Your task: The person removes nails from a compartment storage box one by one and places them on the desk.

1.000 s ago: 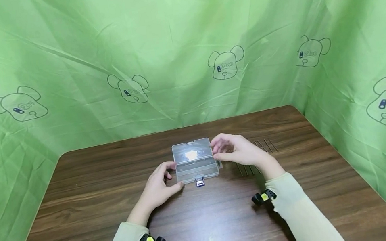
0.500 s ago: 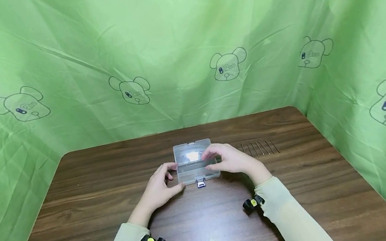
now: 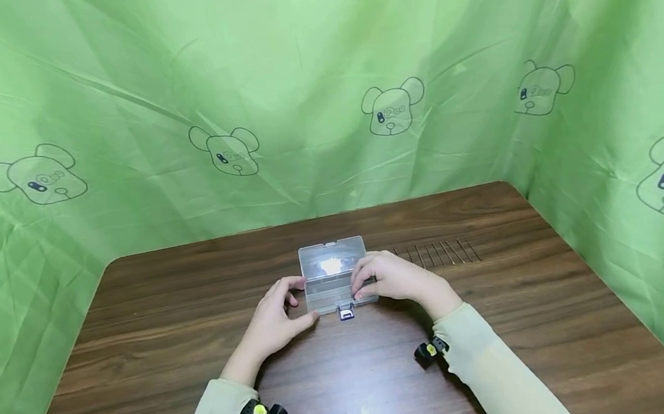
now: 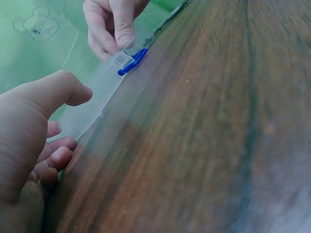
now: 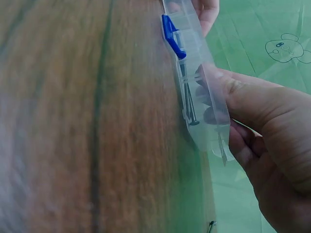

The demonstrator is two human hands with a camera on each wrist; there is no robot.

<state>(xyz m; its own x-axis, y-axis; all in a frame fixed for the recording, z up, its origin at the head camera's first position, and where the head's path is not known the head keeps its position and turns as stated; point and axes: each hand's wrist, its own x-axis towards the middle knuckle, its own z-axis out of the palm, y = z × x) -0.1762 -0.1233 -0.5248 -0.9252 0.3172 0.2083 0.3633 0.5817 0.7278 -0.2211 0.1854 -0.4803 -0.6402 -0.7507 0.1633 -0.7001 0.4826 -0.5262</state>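
Observation:
A clear plastic compartment box lies with its lid tipped back and its blue latch at the front. My left hand holds its left side, thumb at the front corner and fingers along the side. At the right end, the bent fingers and thumb of my right hand reach down into the box. In the right wrist view, thin nails show through the clear wall close to these fingertips. Whether my right hand pinches a nail I cannot tell.
To the right of the box, several nails lie in a row on the dark wooden table. A green cloth with printed bear heads hangs around the back and sides.
My right hand has come left from beside the box's right edge and lowered into it, its fingers and thumb drawing closer together. My left hand has stayed at the box's left side.

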